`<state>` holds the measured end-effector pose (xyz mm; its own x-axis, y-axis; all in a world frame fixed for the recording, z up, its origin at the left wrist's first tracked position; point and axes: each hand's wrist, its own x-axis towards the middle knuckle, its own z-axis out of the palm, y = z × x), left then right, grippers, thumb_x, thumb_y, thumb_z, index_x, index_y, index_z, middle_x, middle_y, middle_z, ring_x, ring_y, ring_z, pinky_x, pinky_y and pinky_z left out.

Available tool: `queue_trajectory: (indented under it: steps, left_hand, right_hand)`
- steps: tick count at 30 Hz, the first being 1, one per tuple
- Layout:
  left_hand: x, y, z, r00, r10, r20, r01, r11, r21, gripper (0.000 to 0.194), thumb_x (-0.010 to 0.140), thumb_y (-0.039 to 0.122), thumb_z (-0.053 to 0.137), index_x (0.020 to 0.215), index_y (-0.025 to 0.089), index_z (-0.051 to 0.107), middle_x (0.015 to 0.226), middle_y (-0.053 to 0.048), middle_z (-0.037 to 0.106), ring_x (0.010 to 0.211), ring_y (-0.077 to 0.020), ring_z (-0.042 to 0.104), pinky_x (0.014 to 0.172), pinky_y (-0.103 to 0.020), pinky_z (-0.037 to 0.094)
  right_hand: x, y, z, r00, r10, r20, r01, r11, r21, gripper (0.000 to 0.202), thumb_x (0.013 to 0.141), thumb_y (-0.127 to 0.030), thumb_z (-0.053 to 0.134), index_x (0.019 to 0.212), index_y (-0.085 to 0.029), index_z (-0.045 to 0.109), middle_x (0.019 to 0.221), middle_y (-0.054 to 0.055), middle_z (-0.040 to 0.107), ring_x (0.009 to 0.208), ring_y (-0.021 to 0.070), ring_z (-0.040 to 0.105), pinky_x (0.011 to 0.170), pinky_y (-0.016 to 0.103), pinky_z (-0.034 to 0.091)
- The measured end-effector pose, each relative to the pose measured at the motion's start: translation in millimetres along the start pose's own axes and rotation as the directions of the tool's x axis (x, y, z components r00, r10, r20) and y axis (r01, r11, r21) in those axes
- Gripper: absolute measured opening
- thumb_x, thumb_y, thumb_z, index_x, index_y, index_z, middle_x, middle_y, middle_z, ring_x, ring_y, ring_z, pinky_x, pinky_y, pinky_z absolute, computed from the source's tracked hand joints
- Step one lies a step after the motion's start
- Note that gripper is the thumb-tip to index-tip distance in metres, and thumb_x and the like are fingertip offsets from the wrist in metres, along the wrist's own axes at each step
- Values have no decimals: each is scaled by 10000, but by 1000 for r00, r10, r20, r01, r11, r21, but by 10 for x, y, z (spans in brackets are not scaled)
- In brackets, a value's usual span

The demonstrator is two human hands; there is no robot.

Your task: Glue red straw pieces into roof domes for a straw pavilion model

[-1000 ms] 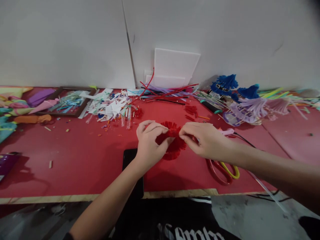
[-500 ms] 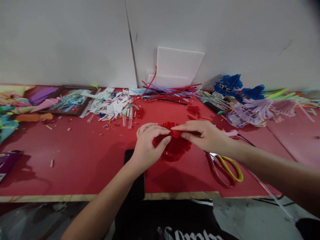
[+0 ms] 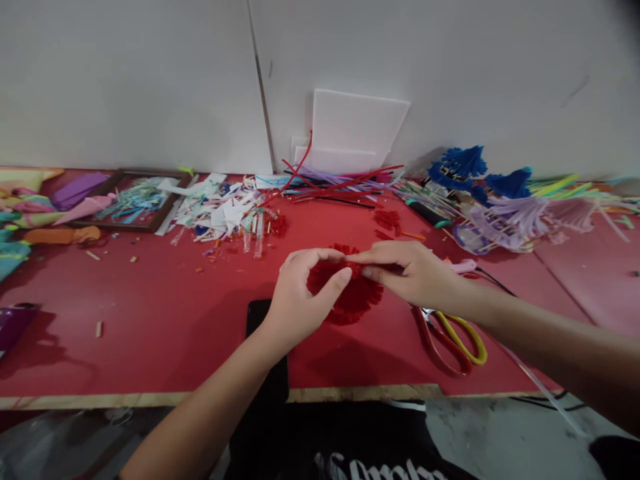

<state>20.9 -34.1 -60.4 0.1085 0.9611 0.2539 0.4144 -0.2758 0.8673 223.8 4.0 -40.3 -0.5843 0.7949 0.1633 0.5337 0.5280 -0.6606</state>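
A round red fringed piece (image 3: 354, 300), fuzzy like pipe cleaner, is between my hands above the red table. My left hand (image 3: 303, 293) curls round its left side, with thumb and fingertips at the raised centre. From the right, my right hand (image 3: 413, 270) pinches that centre between thumb and index finger. The fingers cover much of the piece's upper part. Below my right forearm lie scissors (image 3: 455, 343) with one red and one yellow handle. A black phone-like object (image 3: 257, 313) is partly under my left wrist.
White scraps (image 3: 225, 213) and a brown frame (image 3: 155, 223) lie at the back left. Red and purple stems (image 3: 340, 185) are at the back centre. Blue fringed pieces (image 3: 510, 183) and lilac ones (image 3: 525, 217) sit at the back right. A pink-handled tool (image 3: 464, 267) has a cord.
My left hand has shifted slightly right, its thumb and fingers closer to my right fingertips over the red centre. My right hand has barely moved.
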Motion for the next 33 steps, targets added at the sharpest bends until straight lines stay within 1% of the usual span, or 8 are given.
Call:
queue_trajectory:
  steps: [4,7,11,14,17,21,30,33]
  left_hand:
    - [5,-10,45,1000,-21,-15,22,996,89,217,840,365,626,987,210,666,1028,-59,709,1041,-257,576,948,-455,425]
    - [4,-15,56,1000,-16,12,14,993,118,247,856,371,594,1025,200,648,1043,-71,700,1086,-273,532,975,-480,403]
    - [8,-25,61,996,23,85,-30,996,88,308,891,341,533,1163,208,587,1186,-87,663,1171,-275,496,1023,-503,380]
    - [28,-43,60,988,56,145,-63,997,45,362,911,315,495,1259,220,528,1274,-99,619,1234,-274,472,1060,-517,361]
    - [55,-56,50,984,78,162,-86,995,43,347,908,320,499,1233,213,556,1234,-110,635,1245,-288,467,1069,-525,361]
    - [74,-52,36,982,109,152,-121,990,73,309,891,302,525,1187,234,581,1188,-98,661,1207,-287,504,1057,-516,374]
    - [49,-30,46,981,150,126,-167,975,145,289,894,237,491,1172,231,573,1194,-87,670,1164,-267,549,1045,-510,345]
    - [39,-28,64,982,157,110,-176,966,190,271,904,223,477,1154,221,582,1181,-80,682,1166,-256,552,1064,-518,308]
  right_hand:
    - [-3,-16,17,999,30,-25,-30,999,31,276,878,-166,559,1095,-224,720,958,38,757,841,142,680,759,255,526]
    - [0,-31,18,998,58,-12,-58,997,41,284,876,-168,555,1102,-228,718,948,34,757,823,139,679,747,252,530]
    - [4,-43,20,997,69,-17,-68,996,57,286,870,-163,555,1091,-231,723,962,33,759,824,139,680,750,255,531]
    - [2,-41,29,997,73,-32,-72,996,51,270,861,-160,562,1063,-218,733,890,32,759,743,132,668,698,251,530]
    - [-2,-38,40,996,75,-52,-72,996,43,251,851,-152,573,1026,-205,744,835,31,753,707,130,659,668,245,524]
    - [4,-44,48,995,70,-72,-67,997,43,249,843,-135,572,987,-229,751,818,22,744,715,133,662,654,241,514]
    - [18,-55,40,996,12,-85,-9,999,33,234,842,-112,571,967,-190,752,764,23,708,662,113,624,605,221,470]
    - [9,-47,42,995,-4,-102,5,1000,6,228,845,-114,569,966,-179,751,750,23,703,647,110,612,600,220,466]
